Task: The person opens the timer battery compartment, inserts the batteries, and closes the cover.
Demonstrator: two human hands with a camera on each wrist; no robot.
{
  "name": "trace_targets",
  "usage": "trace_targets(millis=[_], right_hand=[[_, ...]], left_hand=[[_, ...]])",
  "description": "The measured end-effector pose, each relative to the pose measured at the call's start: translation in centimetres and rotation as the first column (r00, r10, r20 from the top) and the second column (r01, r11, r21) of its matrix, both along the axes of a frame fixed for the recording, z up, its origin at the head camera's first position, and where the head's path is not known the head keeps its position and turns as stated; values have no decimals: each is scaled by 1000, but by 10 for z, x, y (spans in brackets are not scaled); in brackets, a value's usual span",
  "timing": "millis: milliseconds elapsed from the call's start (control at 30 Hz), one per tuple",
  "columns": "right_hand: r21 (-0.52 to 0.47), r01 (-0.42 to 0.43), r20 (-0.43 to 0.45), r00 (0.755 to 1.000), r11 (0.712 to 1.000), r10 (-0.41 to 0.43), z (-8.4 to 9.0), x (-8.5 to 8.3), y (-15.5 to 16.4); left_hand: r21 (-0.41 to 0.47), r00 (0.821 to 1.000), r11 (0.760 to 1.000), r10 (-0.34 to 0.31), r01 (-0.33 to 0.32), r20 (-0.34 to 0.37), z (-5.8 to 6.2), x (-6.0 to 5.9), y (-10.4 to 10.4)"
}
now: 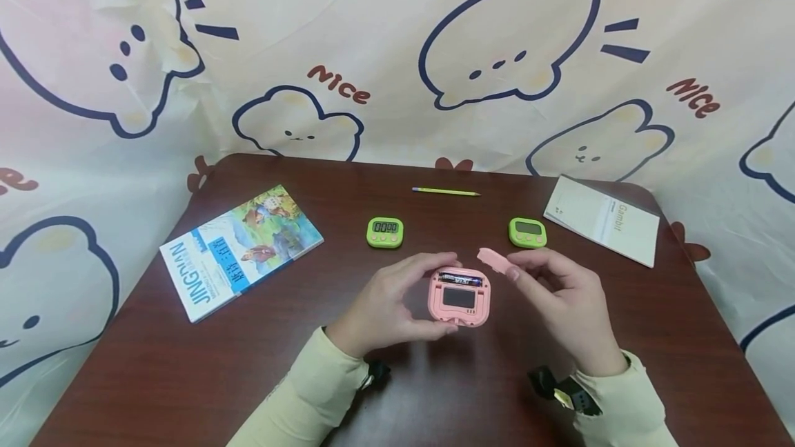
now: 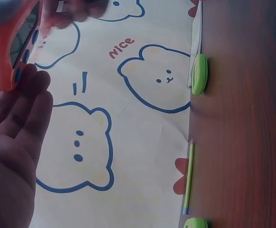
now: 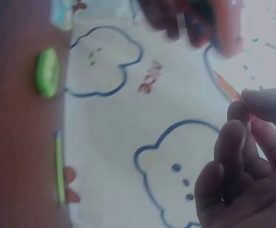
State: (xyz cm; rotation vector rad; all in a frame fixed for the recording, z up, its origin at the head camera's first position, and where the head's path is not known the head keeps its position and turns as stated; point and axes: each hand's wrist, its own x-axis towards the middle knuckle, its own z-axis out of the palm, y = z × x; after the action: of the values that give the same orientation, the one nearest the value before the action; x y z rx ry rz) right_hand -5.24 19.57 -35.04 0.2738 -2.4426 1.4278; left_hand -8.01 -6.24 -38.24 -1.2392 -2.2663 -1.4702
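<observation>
Fingers of the left hand (image 1: 388, 309) are curled around the pink timer (image 1: 459, 296), thumb on the near side and fingertips over the top, holding it back-side up just above the middle of the table (image 1: 155, 378), a bit toward the near edge. Right hand (image 1: 568, 302) has its fingertips pinched together on the little pink battery cover (image 1: 495, 261), held apart from the timer, up and to its right. The battery bay along the timer's top edge is open and there's a battery (image 1: 461, 279) sitting in it, so I'd say this is the cover-off stage of a battery job. Can't tell if that cell is fresh or the old one. If it's the new one, the next move would be lining the cover up over the slot and clicking it shut, which needs the left hand to keep the body steady; if not, the cell has to be picked out first. Further back there are two green timers (image 1: 384, 232) (image 1: 527, 232), one on each side of centre, a picture book (image 1: 241, 250) toward the left edge, a white booklet (image 1: 601, 219) near the far right corner, and a green pencil (image 1: 445, 191) lying along the far edge.
</observation>
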Motion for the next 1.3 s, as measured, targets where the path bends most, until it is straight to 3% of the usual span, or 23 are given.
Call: trace_targets(millis=[200,567,900,1033,1167,1300], right_hand=[[-43,-86,-24,996,995,85,16,3,-17],[-23,-142,-58,988,990,140,14,-3,-28],[58,-176,-79,980,983,180,8,-6,-33],[90,-190,-79,977,978,197,7,-7,-32],[95,-257,-62,963,962,264,6,-6,-30],[92,-360,-19,932,929,363,4,-5,-27]], left_hand=[[11,1000,1000,-16,15,10,-2,-1,1],[-32,997,999,39,-37,65,0,1,-1],[-10,999,1000,11,-10,37,-1,-1,0],[-8,1000,1000,-2,2,-7,-1,-1,0],[10,999,1000,-2,3,-38,-1,-3,0],[54,999,999,8,-6,-38,0,-4,-1]])
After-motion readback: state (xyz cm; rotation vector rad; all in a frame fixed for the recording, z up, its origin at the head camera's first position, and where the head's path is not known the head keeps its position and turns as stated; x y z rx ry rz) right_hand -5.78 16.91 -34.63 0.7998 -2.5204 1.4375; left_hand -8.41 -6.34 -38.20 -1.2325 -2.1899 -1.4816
